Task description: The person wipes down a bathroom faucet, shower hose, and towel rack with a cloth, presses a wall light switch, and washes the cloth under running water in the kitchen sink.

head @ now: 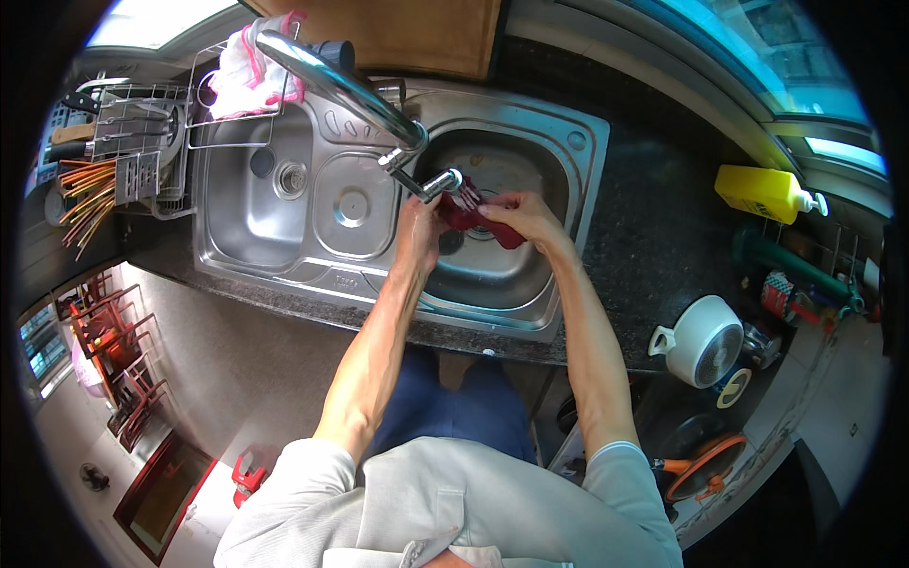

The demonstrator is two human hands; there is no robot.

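Note:
A dark red cloth (509,236) is bunched between my two hands above the right sink basin (490,280). White streaks of running water fall on it from the spout end of a chrome faucet (442,184). My left hand (424,231) grips the cloth's left end, its fingers partly hidden under the spout and behind the cloth. From the right, my right hand (523,214) pinches the cloth between thumb and fingers. Beneath the cloth, the basin's drain is partly covered from view.
A wire rack (273,135) with a pink-edged white cloth (248,78) overhangs the left basin (259,213). Utensils and chopsticks (89,192) fill a holder farther left. On the right are a yellow pump bottle (758,193), a white pot (705,341) and an orange-rimmed lid (706,468).

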